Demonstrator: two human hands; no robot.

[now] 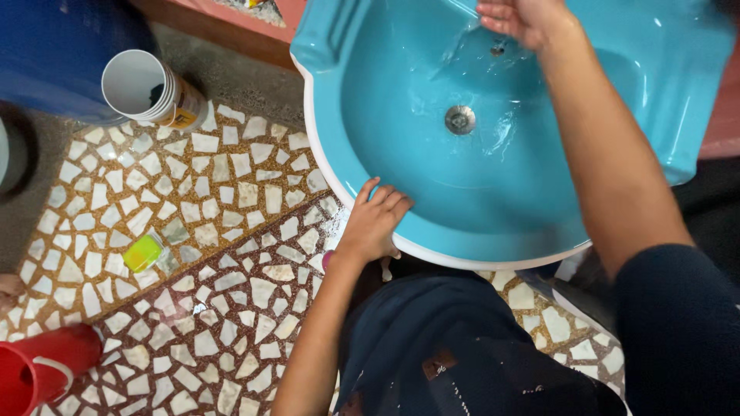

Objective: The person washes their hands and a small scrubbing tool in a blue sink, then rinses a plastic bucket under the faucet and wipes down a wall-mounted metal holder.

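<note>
Neither grip holds anything: the left hand (375, 219) lies open, fingers spread, on the front rim of the turquoise sink (370, 92), while the right hand (518, 19) is loosely cupped in running water near the back wall, above the metal drain (460, 119). On the mosaic floor (216, 308) to the left stand a red bucket (38, 370) and a white cup (150, 88).

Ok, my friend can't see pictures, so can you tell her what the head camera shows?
A person leans over a turquoise sink, left hand resting on its front rim, right hand at the back where water runs toward the drain. On the mosaic stone floor sit a white cup and a red bucket.
</note>
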